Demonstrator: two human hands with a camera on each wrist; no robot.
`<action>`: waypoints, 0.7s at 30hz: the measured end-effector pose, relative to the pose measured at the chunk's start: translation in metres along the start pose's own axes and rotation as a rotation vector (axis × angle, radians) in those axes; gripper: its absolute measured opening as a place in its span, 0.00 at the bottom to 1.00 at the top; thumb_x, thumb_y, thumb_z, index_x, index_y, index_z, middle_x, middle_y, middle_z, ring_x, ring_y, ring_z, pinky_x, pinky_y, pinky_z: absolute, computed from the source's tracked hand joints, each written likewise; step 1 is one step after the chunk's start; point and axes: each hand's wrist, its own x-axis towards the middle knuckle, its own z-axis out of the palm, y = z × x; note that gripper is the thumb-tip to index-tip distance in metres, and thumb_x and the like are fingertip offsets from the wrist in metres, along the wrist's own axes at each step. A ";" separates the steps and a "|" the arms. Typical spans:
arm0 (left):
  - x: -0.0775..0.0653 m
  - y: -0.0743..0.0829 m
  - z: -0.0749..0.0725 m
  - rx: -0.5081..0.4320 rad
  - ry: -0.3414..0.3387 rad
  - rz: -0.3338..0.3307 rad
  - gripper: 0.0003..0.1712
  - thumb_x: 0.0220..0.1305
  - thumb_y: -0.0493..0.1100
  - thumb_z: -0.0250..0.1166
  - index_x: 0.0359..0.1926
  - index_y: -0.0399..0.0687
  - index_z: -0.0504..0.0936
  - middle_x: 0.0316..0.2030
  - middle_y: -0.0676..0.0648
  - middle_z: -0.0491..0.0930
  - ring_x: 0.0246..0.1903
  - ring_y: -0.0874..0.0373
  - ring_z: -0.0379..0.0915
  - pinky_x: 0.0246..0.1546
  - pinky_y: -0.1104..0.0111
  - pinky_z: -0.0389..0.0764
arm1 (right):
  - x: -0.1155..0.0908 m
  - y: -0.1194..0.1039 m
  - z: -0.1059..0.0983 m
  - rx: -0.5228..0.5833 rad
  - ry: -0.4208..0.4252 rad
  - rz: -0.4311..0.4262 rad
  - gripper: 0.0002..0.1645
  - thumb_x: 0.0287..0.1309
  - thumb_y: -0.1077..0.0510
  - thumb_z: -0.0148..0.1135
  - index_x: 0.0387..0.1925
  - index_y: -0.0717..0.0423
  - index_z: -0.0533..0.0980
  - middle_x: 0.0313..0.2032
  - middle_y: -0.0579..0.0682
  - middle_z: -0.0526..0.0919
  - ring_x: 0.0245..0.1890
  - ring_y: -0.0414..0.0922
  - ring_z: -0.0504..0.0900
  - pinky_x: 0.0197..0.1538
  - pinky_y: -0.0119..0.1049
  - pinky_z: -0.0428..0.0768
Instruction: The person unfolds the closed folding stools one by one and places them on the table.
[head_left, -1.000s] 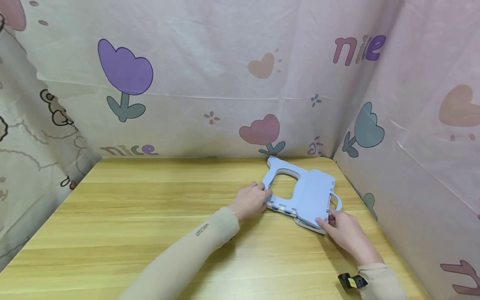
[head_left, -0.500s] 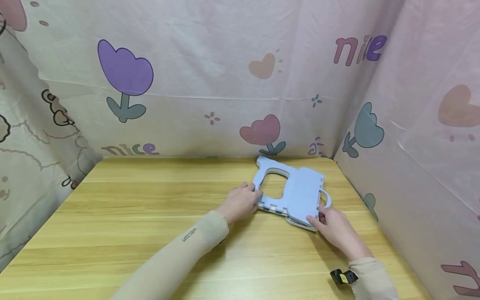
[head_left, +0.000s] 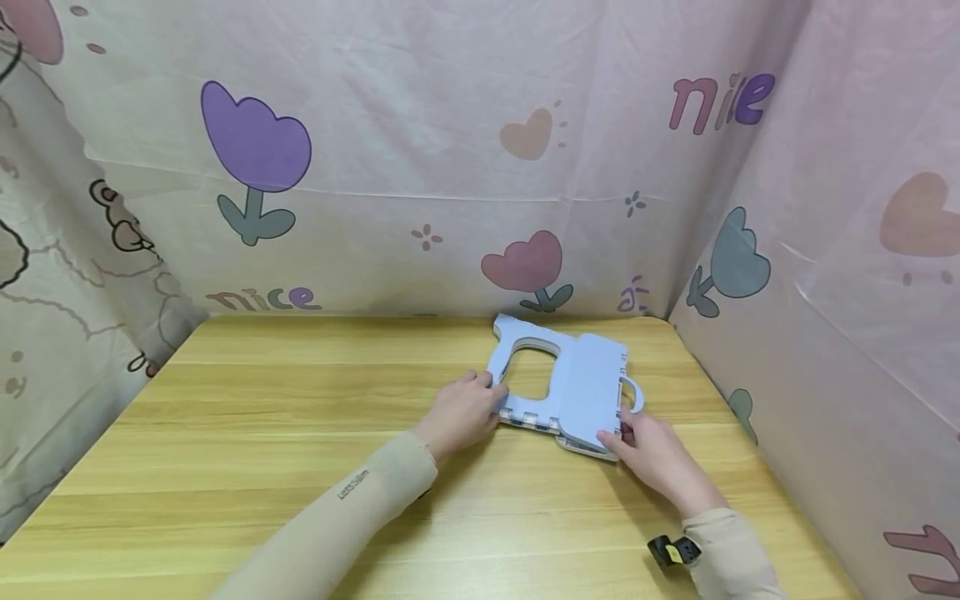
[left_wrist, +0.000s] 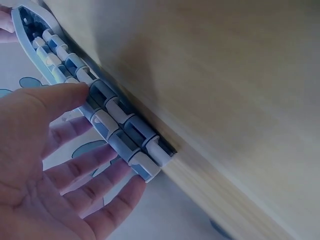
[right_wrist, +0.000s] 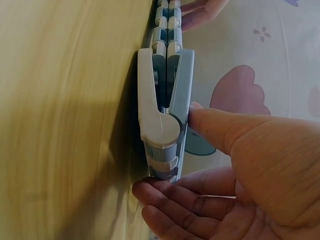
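A light-blue and white folding stool (head_left: 588,387) lies folded flat on the table, right of the middle. It has a large opening in its left part and a small loop handle (head_left: 637,395) at its right end. My left hand (head_left: 461,414) grips its left near corner; in the left wrist view the thumb touches the row of hinge knuckles (left_wrist: 112,110). My right hand (head_left: 658,454) pinches the right near corner, thumb on the upper panel. The right wrist view shows the stool's two layers (right_wrist: 160,125) slightly apart there, fingertips at the end hinge. The underside is hidden.
The wood-grain table (head_left: 247,433) reaches back to a printed curtain (head_left: 375,167) that hangs behind it and on both sides. A black device (head_left: 675,550) with a yellow label sits at the right wrist.
Both hands and the folding stool have slid left across the table, away from the right edge. The stool stays folded, and the hold looks the same.
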 end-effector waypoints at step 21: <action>-0.039 -0.017 -0.008 0.000 0.040 -0.059 0.16 0.66 0.49 0.77 0.52 0.52 0.86 0.42 0.45 0.84 0.38 0.51 0.78 0.31 0.61 0.86 | 0.011 -0.027 0.015 0.067 -0.031 -0.017 0.45 0.73 0.46 0.68 0.73 0.77 0.66 0.26 0.48 0.68 0.27 0.43 0.65 0.28 0.33 0.66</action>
